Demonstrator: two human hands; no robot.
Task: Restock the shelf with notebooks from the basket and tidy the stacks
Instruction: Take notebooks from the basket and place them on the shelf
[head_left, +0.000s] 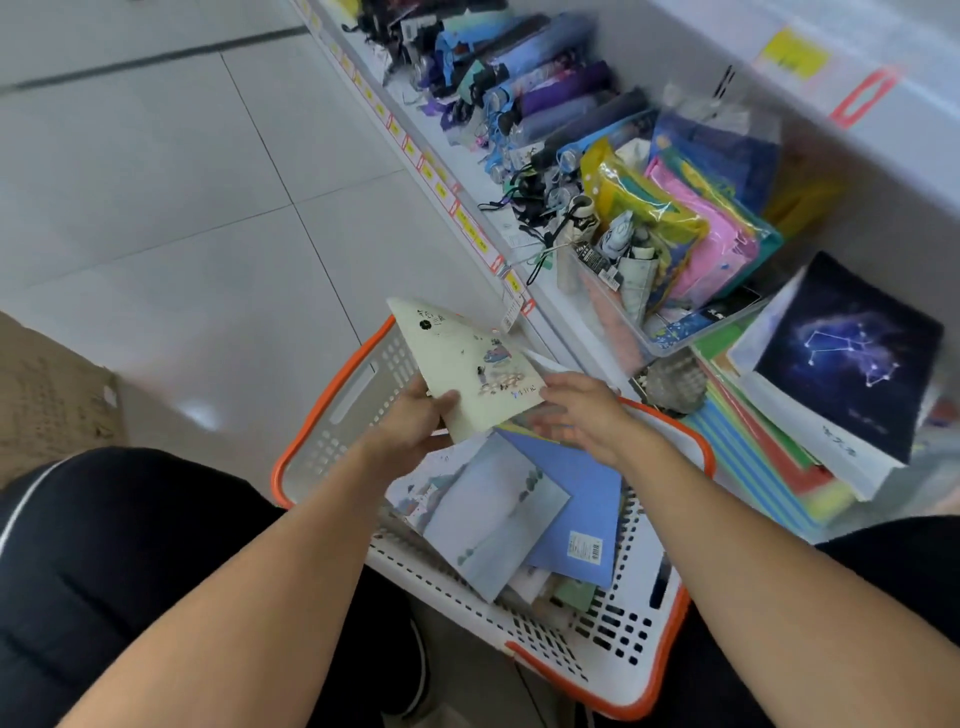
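Cream paper notebook w/ small cartoon print: held up over far left part of white perforated plastic basket w/ orange rim. Long axis runs diagonal, near corner in the hand, far corner pointing up-left, away from shelf.

L hand: fingers closed on notebook's near edge, thumb on top of cover, rest under it. Firm hold by the look.

R hand: fingers spread, loose, gripping nothing; tips just beside notebook's right corner. Touching or not, cannot tell (blur). R hand is on the shelf side.

Key relation: notebook lies left of R fingers; target stack of bright-coloured notebooks topped by a dark star-print one sits at near end of low white shelf, right of basket. So likely a L-to-R pass, or R hand steadies.

More stock in basket: pale blue-grey landscape-cover notebook, plain blue notebook w/ barcode, both lying flat below the hands.
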